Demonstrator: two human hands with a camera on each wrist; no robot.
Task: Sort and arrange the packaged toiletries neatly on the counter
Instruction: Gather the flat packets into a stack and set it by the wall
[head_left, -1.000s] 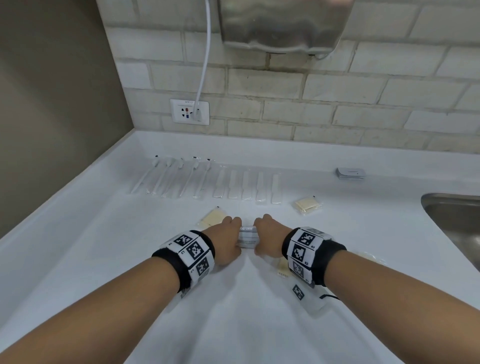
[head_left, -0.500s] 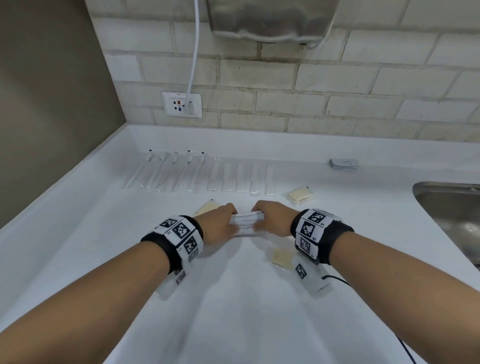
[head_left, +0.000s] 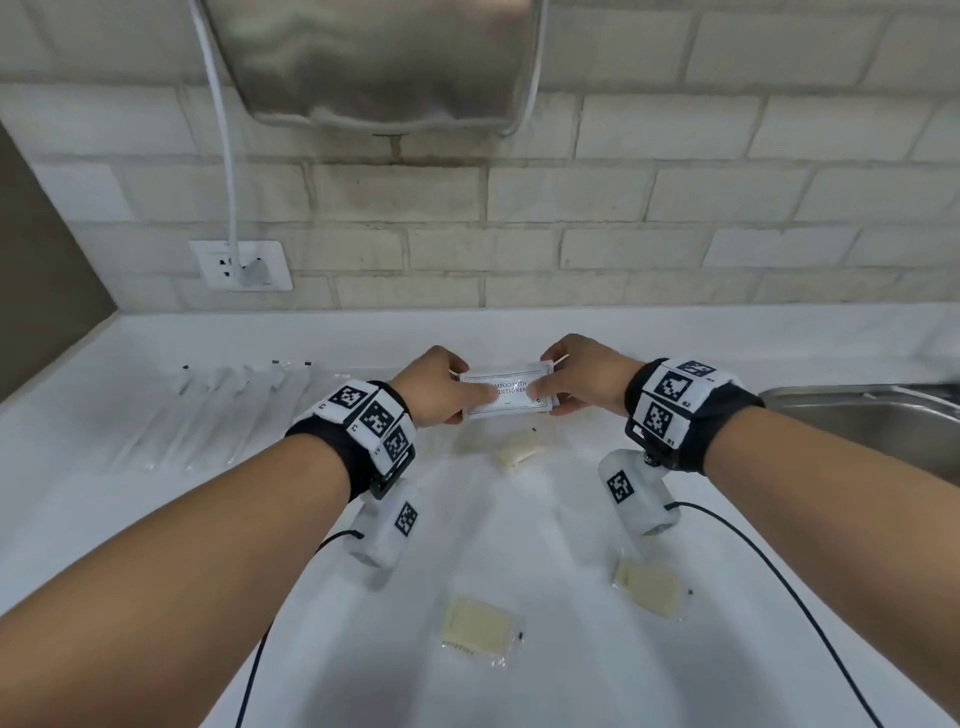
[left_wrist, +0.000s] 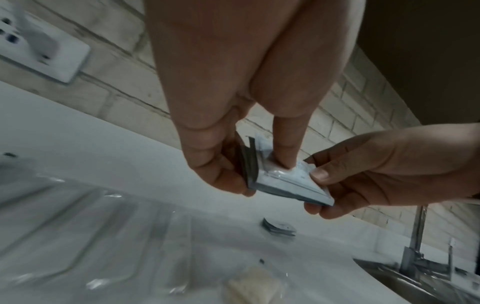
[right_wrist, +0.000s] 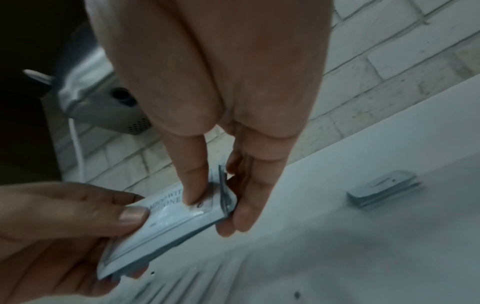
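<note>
Both hands hold a small stack of white shampoo-with-conditioner sachets above the white counter. My left hand pinches its left end, thumb on the printed face and fingers underneath. At the right end my right hand pinches it the same way. In the left wrist view the stack shows several layered edges between the left hand and the right hand. The right wrist view shows the stack under the right thumb.
Three cream packets lie on the counter: one below the hands, two nearer me. Clear-wrapped toothbrushes are lined up at the left. Another sachet stack sits near the wall. A steel sink is at the right.
Both hands gathered the sachet stack off the counter and raised it toward the wall; it now hangs in the air with its printed face toward me.
</note>
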